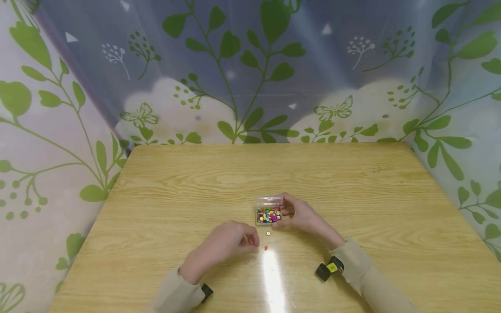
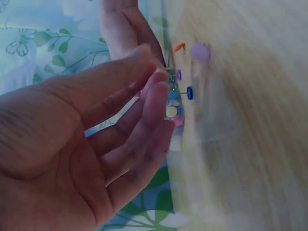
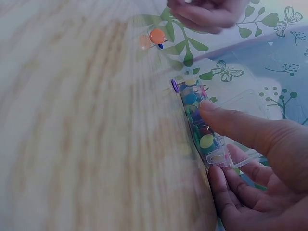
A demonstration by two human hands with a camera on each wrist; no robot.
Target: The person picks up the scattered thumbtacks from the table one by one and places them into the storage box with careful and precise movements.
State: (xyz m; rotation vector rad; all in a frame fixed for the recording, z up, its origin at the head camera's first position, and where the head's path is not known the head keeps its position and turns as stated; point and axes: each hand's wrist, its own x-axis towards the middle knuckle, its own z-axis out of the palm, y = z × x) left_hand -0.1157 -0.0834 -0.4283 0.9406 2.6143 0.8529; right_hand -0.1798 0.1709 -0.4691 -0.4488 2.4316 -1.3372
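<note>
A small clear plastic box of colourful thumbtacks (image 1: 268, 216) sits on the table with its hinged lid (image 1: 269, 201) raised. My right hand (image 1: 299, 213) grips the box at its right end, the thumb (image 3: 236, 120) on its near side and fingers behind. In front of the box, my left hand (image 1: 231, 241) hovers with curved fingers, thumb and index tips close together. Whether anything is between those tips cannot be made out. Loose on the table lie an orange thumbtack (image 1: 265, 248), a lilac thumbtack (image 2: 199, 52), a blue thumbtack (image 2: 189, 93) and a purple thumbtack (image 3: 174, 86).
The wooden table (image 1: 188, 182) reaches back to a patterned curtain (image 1: 250, 87) with green leaves. A glare streak (image 1: 272, 278) lies on the near tabletop. Both wrists carry black devices, one seen at the right cuff (image 1: 330, 267).
</note>
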